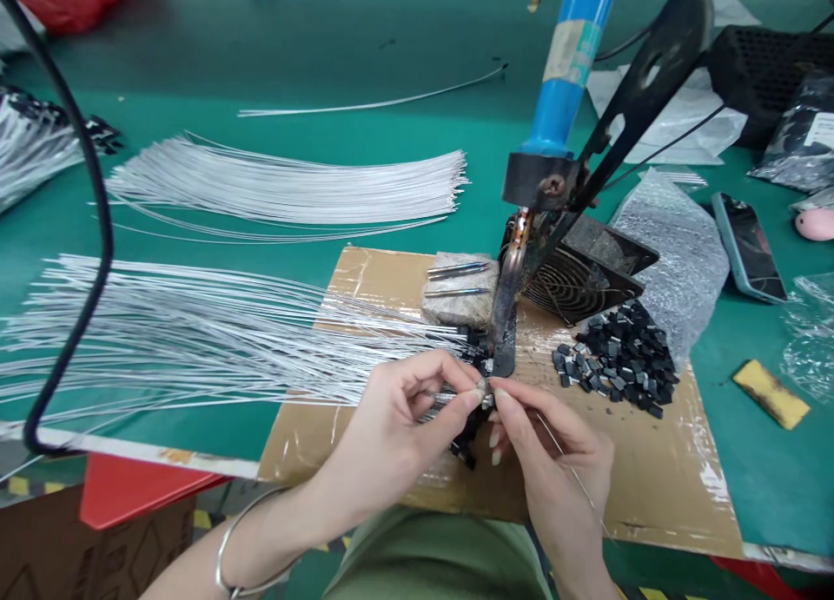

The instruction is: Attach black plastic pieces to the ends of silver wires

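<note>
Beneath the soldering iron's tip (505,322), both hands meet at their fingertips. My left hand (417,409) pinches a small metal-ended connector (486,392) between thumb and forefinger; the fingers cover most of it. My right hand (553,461) is closed in a pinch at the same spot, with a thin strand of solder wire (577,478) running back through it. White wires (261,339) with black ends lie to the left, their ends gathered behind and under my hands. The blue-handled soldering iron (566,70) is held in a black stand (625,105), tip pointing down.
A brown cardboard sheet (651,487) covers the bench. To the right lie a heap of small black connectors (625,357), a fan (566,279), a phone (749,244) and a yellow sponge (772,393). Another white wire bundle (293,183) lies behind. A black cable (97,201) loops at left.
</note>
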Demonstrator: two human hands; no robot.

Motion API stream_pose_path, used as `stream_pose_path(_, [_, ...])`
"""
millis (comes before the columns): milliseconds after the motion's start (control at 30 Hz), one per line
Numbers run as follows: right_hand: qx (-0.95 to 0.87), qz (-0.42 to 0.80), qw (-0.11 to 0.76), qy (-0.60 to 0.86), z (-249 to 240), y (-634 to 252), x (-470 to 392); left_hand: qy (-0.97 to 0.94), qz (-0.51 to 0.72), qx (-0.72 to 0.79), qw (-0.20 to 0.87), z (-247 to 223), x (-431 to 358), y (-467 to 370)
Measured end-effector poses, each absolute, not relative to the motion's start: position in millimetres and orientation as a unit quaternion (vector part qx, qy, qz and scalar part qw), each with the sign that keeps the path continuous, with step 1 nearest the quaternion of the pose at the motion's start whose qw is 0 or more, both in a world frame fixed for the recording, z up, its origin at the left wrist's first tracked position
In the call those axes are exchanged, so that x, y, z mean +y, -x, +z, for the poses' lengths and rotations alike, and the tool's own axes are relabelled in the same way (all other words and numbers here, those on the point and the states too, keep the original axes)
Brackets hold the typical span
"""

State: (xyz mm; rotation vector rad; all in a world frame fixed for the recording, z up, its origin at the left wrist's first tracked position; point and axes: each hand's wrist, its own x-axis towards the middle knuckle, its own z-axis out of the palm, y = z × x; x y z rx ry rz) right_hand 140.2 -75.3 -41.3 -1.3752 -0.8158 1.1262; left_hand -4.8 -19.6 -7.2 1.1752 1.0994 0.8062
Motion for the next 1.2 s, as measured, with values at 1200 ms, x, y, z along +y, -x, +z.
stream_pose_path(1200, [-0.474, 0.388, 0.546, 0.572, -33.2, -153.9, -67.2, -0.547, 0.318, 0.554, 0.541, -5.8, 0.7, 0.0])
